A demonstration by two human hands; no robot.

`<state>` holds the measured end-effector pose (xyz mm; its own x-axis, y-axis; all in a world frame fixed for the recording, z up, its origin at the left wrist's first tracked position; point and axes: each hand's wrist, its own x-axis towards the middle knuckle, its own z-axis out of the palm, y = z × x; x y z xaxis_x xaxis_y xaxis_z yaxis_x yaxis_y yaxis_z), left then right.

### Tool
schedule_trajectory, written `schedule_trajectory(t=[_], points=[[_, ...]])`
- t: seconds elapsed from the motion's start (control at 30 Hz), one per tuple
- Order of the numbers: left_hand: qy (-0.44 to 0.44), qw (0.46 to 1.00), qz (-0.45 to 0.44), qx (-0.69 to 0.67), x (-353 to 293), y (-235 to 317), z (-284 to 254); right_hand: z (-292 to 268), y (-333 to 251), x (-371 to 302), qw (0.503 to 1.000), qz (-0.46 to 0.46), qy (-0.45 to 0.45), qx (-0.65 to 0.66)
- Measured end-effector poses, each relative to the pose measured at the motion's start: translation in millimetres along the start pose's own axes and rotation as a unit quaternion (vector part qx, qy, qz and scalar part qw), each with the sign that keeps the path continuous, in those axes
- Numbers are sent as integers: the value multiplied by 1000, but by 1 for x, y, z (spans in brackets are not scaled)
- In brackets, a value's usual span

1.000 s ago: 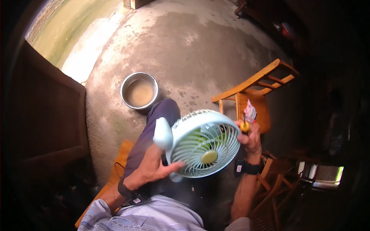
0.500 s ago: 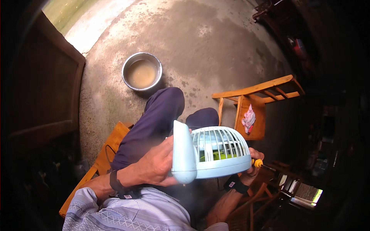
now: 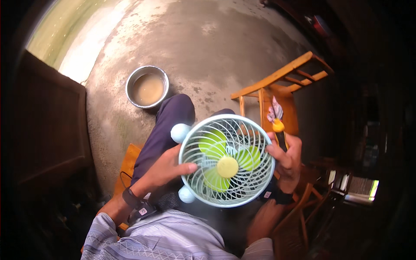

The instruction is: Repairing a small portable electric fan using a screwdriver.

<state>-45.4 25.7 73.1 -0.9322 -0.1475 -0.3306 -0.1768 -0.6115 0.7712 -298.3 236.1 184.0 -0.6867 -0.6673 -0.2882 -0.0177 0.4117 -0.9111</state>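
We note left hand [image 3: 167,167] gripping the pale-blue fan [image 3: 227,167] at its left edge; right hand [image 3: 289,158] touching its opposite rim, clasping a yellow-and-black screwdriver [image 3: 278,126]

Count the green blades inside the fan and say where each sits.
3: an upper-left blade, a right blade and a lower-left blade, around the yellow hub. None appears hidden.

Between left hand [image 3: 168,166] and right hand [image 3: 291,159], the fan [image 3: 227,167], side-on half a second earlier, turns its round front to view; the yellow-handled screwdriver [image 3: 278,126] points ahead, no longer sideways
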Motion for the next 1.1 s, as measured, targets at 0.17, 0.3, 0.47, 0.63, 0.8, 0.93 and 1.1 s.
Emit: schedule_trajectory(t=[0.17,0.3,0.47,0.63,0.8,0.93,1.1], points=[[-59,993,-75,-74,6,-9,-15,3,-28,17,995,-9,-33,-92],[-84,969,-112,-204,11,-31,-20,5,-43,36,981,-31,-35,-186],[-60,939,-131,-313,19,-47,-33,30,-38,51,982,-68,14,-173],[-8,947,-136,-291,23,-51,-32,43,-4,90,967,-65,4,-248],[-21,936,-129,-326,30,-74,-46,46,14,111,964,-63,-31,-255],[-47,916,-162,-363,33,-80,-54,43,26,118,972,-33,-70,-223],[24,920,-171,-351,32,-87,-56,26,32,116,979,14,-157,-126]])
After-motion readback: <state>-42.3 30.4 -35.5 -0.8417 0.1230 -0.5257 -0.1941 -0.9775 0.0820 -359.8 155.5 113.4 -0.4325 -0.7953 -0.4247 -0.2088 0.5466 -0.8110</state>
